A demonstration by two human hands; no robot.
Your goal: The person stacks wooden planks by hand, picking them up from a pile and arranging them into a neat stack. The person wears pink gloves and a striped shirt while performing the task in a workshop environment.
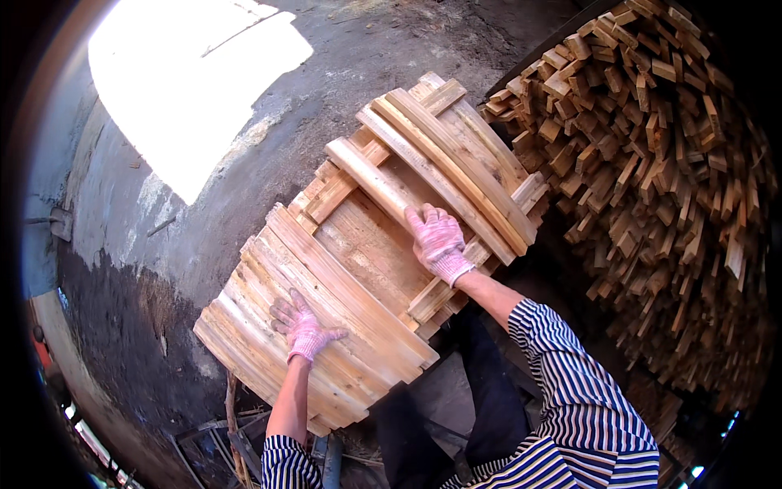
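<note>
Wooden slats, pale and rough-sawn, make up the stack [366, 244] under both hands. It's layered crosswise: long strips running one way, shorter ones across them, w/ a flat board panel [366, 248] exposed in the middle betw. the two hands.

Left hand [300, 326], in a pink knit glove, lies flat and open on the near bundle of slats [318, 326], fingers spread, palm down. Not gripping anything, just pressing on top. Slats extend out both sides of that hand, toward the person and away.

Right hand [438, 240], same pink glove, sits on a single long slat [399, 196] at the far side of the board panel. Fingers curl over the strip's edge, so it looks closed on that slat, tho the fingertips themselves are hidden behind the wood. Just beyond this hand lies another bundle of curved-looking long strips [456, 163], touching the held slat's far side.

Both forearms come up from the lower edge, sleeves striped navy and white [570, 383], pushed back on the left arm.

Right of the gripping hand, well apart, a big heap of cut wood offcuts [652, 163] fills that side. Left of the flat hand, bare concrete ground [163, 244] w/ a bright sunlit patch [187, 81] further off.
</note>
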